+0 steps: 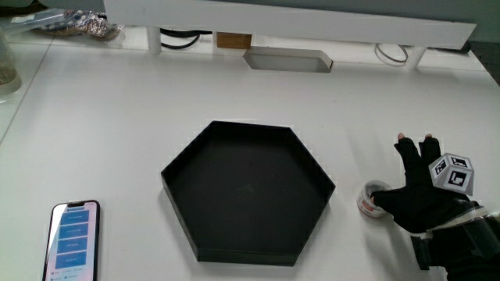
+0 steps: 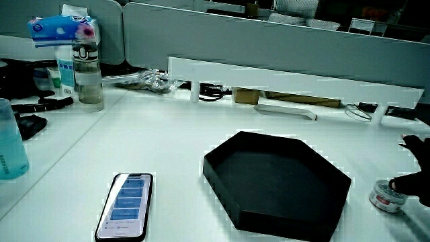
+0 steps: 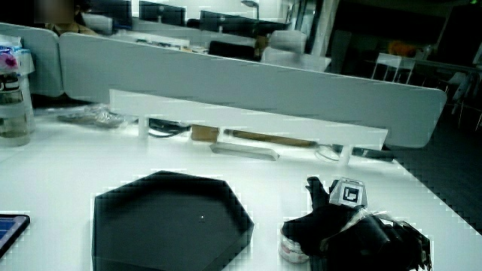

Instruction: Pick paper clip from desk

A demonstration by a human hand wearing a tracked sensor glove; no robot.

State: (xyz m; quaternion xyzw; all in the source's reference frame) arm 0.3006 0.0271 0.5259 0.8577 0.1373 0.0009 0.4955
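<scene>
No paper clip shows in any view. A small round roll, like tape (image 1: 369, 198), lies on the white desk beside the black hexagonal tray (image 1: 178, 170). The gloved hand (image 1: 418, 195) rests on the desk next to the roll, at the desk's edge nearest the person. Its fingers (image 1: 404, 147) are stretched out flat, and its thumb lies against the roll without closing round it. The patterned cube (image 1: 453, 172) sits on the hand's back. Both side views show the roll (image 2: 385, 196) (image 3: 291, 245) and the hand (image 2: 418, 176) (image 3: 339, 223) beside it.
The tray (image 2: 222, 161) (image 3: 105, 205) holds nothing. A phone with a lit screen (image 1: 74, 239) (image 2: 126, 205) lies near the person's edge. A white shelf riser (image 1: 312, 25), cables, a clear bottle (image 2: 87, 67) and a tissue pack stand near the partition.
</scene>
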